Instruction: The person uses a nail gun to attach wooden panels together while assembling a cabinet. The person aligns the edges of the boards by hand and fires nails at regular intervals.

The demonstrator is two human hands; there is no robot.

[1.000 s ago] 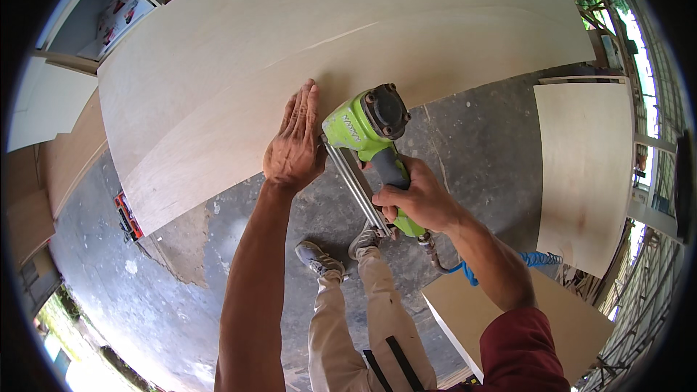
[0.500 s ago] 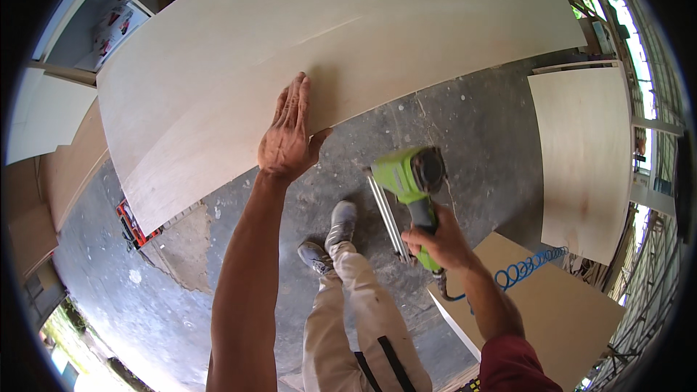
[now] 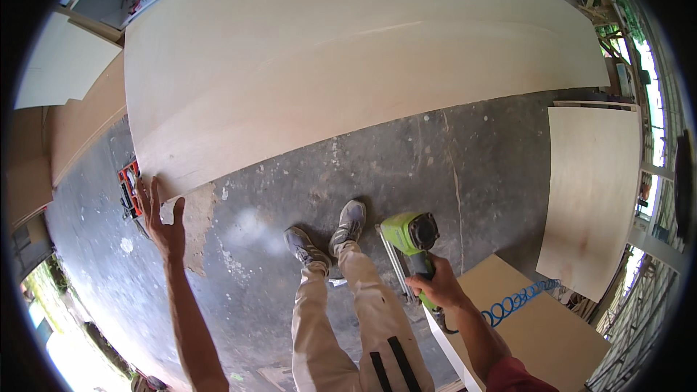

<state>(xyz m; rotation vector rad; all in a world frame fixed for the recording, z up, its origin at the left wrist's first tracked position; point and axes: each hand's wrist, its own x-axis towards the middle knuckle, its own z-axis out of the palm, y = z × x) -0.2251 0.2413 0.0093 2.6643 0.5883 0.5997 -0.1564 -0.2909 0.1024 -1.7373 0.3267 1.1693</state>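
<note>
A large pale plywood panel [image 3: 348,72] stretches across the far side, its near edge running aslant in front of me. My left hand [image 3: 165,225] reaches to the panel's near left corner with fingers and thumb spread; I cannot tell whether the fingertips touch it. My right hand [image 3: 441,287] is wrapped round the grip of a green and black nail gun [image 3: 408,232]. The gun hangs over the floor, apart from the panel, its long metal magazine slanting down on the left. A blue coiled air hose [image 3: 519,303] trails off to the right from below its handle.
A red and black tool tray [image 3: 129,190] lies on the floor by the panel's left corner. Another pale board [image 3: 587,196] stands at the right. A box-like plywood piece [image 3: 534,341] sits beside my right forearm. My shoes [image 3: 348,221] are on the grey concrete floor [image 3: 501,152].
My left hand has slid from the middle of the panel's near edge leftward to its corner, its fingers spreading. My right hand has lowered the nail gun slightly. The view has shifted.
</note>
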